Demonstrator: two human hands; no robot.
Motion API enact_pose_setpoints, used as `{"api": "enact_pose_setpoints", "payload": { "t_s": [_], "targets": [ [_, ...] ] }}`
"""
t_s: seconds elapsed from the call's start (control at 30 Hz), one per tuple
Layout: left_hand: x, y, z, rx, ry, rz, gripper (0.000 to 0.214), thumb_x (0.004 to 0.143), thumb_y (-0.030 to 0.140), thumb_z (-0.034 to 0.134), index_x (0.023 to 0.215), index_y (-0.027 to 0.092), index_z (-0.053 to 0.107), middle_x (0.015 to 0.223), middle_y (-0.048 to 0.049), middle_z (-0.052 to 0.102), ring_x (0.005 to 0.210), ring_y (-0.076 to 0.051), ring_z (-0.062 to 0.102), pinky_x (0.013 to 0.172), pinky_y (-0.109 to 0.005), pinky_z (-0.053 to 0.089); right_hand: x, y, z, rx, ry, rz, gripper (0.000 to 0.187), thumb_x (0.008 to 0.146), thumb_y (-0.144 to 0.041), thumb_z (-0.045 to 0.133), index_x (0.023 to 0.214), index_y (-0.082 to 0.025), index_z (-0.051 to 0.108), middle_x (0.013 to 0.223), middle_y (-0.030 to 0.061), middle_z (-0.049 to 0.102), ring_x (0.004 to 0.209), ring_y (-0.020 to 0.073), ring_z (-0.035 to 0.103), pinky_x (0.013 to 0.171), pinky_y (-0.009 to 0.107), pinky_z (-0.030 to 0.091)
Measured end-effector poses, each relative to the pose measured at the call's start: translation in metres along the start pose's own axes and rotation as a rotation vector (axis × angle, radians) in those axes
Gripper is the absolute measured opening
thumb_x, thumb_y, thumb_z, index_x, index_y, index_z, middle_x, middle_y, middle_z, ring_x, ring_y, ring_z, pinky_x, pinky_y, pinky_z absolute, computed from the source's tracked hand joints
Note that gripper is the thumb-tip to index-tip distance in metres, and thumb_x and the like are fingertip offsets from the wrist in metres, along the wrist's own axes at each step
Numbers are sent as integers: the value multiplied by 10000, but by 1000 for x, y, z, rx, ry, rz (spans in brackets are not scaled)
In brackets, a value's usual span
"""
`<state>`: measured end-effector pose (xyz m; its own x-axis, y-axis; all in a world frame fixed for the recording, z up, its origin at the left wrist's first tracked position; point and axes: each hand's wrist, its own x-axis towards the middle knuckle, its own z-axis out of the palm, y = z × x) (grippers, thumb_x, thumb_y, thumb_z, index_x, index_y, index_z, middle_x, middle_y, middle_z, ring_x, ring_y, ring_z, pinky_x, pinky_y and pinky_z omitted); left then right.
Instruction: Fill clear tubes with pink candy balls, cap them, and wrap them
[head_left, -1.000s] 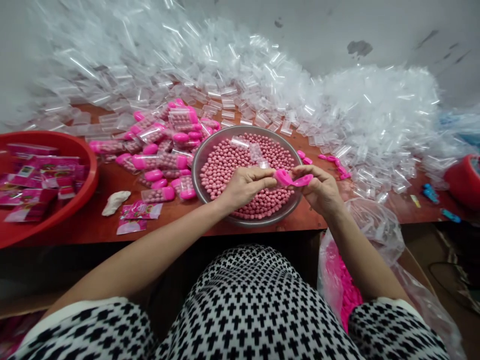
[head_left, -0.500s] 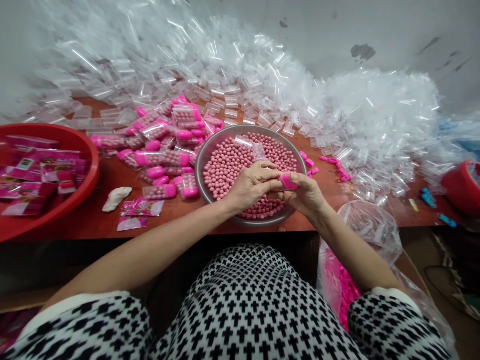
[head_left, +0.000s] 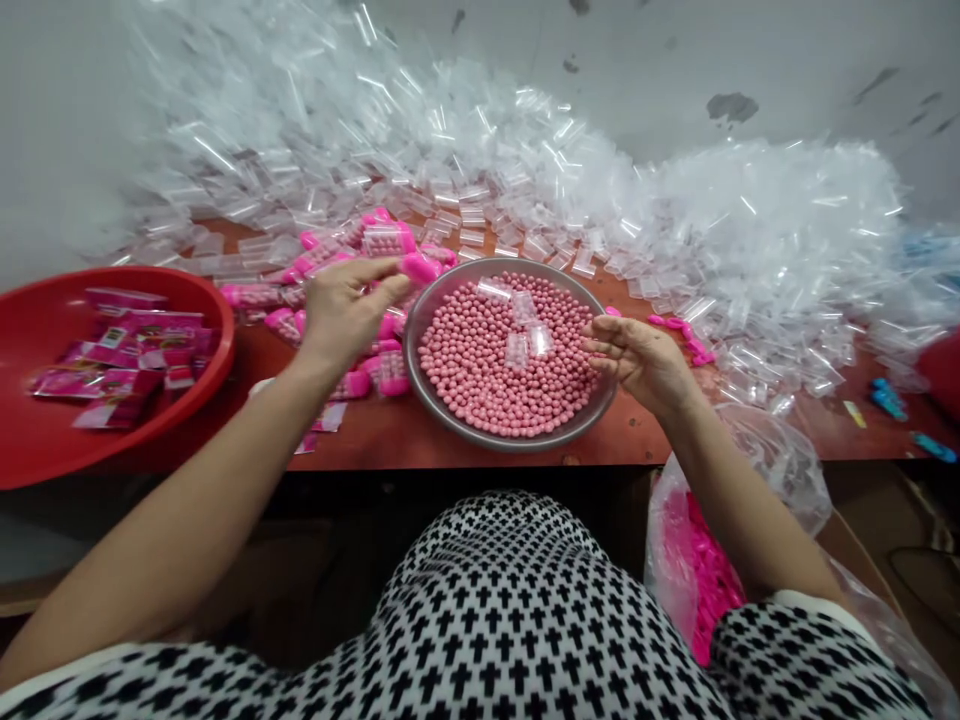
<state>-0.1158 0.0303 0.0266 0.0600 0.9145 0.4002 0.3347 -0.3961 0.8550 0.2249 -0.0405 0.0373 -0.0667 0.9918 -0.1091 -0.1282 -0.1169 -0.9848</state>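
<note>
My left hand [head_left: 349, 305] is raised over the heap of filled containers, thumb and fingers closed on a pink-capped container [head_left: 420, 267]; its body is mostly hidden by the hand. Below and behind lie clear containers of pink beads with bright pink caps [head_left: 388, 238]. My right hand [head_left: 641, 365] hovers at the right rim of the metal bowl [head_left: 517, 445], fingers loosely bent and apart, nothing visible in them. Pink beads [head_left: 487, 390] fill the bowl. Several small clear plastic containers [head_left: 538, 340] rest on top of the beads.
A red basin [head_left: 214, 375] with pink printed packets [head_left: 124, 345] stands at left. Clear plastic containers [head_left: 480, 150] are piled along the wall. Loose pink caps [head_left: 697, 345] lie right of the bowl. A plastic bag of pink caps [head_left: 709, 565] hangs by the table's front edge.
My hands were together over the bowl with a pink cap between them. They have parted: the left has gone left with the pink-capped container, the right has moved right to the bowl's rim.
</note>
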Motion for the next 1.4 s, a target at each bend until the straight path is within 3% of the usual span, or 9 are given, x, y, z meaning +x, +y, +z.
{"api": "enact_pose_setpoints", "payload": {
  "t_s": [0.13, 0.4, 0.57, 0.73, 0.83, 0.93, 1.07, 1.2, 1.4],
  "targets": [
    [4, -4, -5, 424, 24, 169, 307, 886, 356, 636, 1150, 208, 688, 1127, 29, 706, 1106, -239, 564, 1050, -446, 375, -1, 8, -7, 22, 57, 1, 377, 667, -471, 833, 899, -201, 709, 921, 43, 753, 774, 137, 719, 660, 231, 595],
    [8, 16, 99, 763, -920, 721, 303, 949, 118, 435, 1123, 182, 674, 1222, -114, 650, 1109, -222, 576, 953, -347, 412, -2, 13, -7, 6, 73, -3, 383, 647, -473, 845, 876, -205, 693, 870, 31, 747, 720, 125, 697, 622, 232, 578],
    [23, 10, 113, 764, -1115, 903, 212, 927, 97, 479, 965, 168, 675, 1061, -113, 686, 957, -207, 607, 849, -313, 428, -7, 4, -34, 41, 180, -92, 367, 644, -467, 845, 853, -205, 696, 836, 16, 736, 692, 111, 674, 593, 215, 551],
    [17, 20, 108, 927, -1172, 897, 232, 884, 16, 458, 844, 138, 652, 767, -106, 671, 738, -210, 614, 644, -315, 419, -11, -3, -90, -18, 343, -166, 329, 663, -452, 830, 837, -211, 689, 839, 10, 728, 695, 105, 659, 566, 200, 520],
    [5, 28, 122, 1001, -1272, 916, 261, 852, -25, 454, 762, 127, 647, 734, -110, 683, 693, -202, 632, 615, -310, 417, -7, 13, -116, -101, 397, -138, 363, 663, -486, 811, 836, -197, 675, 835, 20, 719, 683, 108, 649, 563, 207, 503],
    [-5, 30, 147, 929, -1281, 842, 236, 831, -7, 484, 734, 124, 654, 747, -119, 702, 681, -204, 648, 606, -303, 429, 0, 38, -129, -308, 408, -89, 351, 715, -501, 738, 851, -185, 669, 839, 34, 716, 691, 133, 646, 599, 251, 511],
    [-10, 24, 165, 768, -1123, 589, 228, 794, 37, 494, 644, 154, 621, 634, -65, 658, 582, -168, 598, 551, -266, 390, 5, 60, -126, -918, 384, -55, 230, 821, -362, 629, 935, -175, 698, 934, 72, 736, 824, 199, 663, 761, 340, 509],
    [-11, 25, 159, 315, -952, 194, 175, 821, 176, 584, 649, 157, 612, 563, 7, 598, 534, -123, 543, 531, -228, 371, 14, 61, -111, -1365, 398, -30, 324, 872, -413, 601, 1080, -178, 680, 1082, 128, 714, 984, 277, 657, 823, 389, 490],
    [-18, 43, 140, -458, -761, -364, 286, 734, 368, 782, 902, 155, 689, 904, -67, 738, 816, -175, 689, 770, -314, 554, 33, 52, -92, -1595, 284, 154, 325, 903, -357, 545, 1135, -164, 664, 1111, 198, 707, 1008, 352, 669, 791, 451, 505]
  ]
}}
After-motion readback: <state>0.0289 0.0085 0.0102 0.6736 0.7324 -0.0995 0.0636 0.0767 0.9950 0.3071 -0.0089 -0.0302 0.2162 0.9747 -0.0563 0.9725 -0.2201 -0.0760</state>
